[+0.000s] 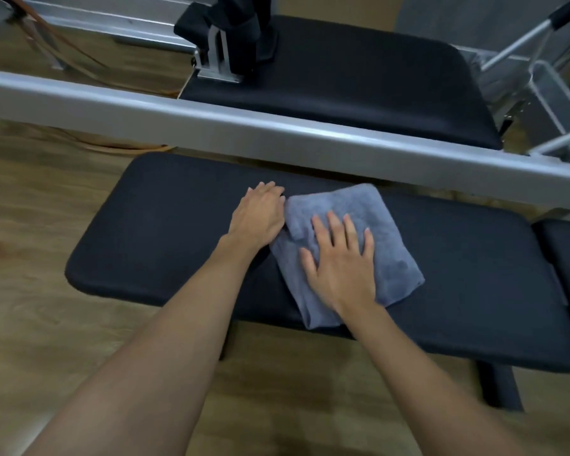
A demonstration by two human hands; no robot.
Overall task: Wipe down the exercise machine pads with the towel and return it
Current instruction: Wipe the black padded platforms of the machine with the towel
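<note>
A folded grey-blue towel (375, 225) lies on the long black bench pad (165, 232) in the middle of the view. My right hand (341, 258) lies flat on top of the towel with its fingers spread. My left hand (260, 213) rests palm down on the pad, its fingers touching the towel's left edge. Behind the rail lies a second black pad (359, 87), the machine's carriage, with a black shoulder block (241, 37) on its left end.
A thick silver rail (211, 123) crosses the view between the two pads. Silver tubing and a black-gripped bar (540, 44) stand at the right. An orange cord (89, 60) trails over the wooden floor at the left. Another black pad edge (566, 245) shows far right.
</note>
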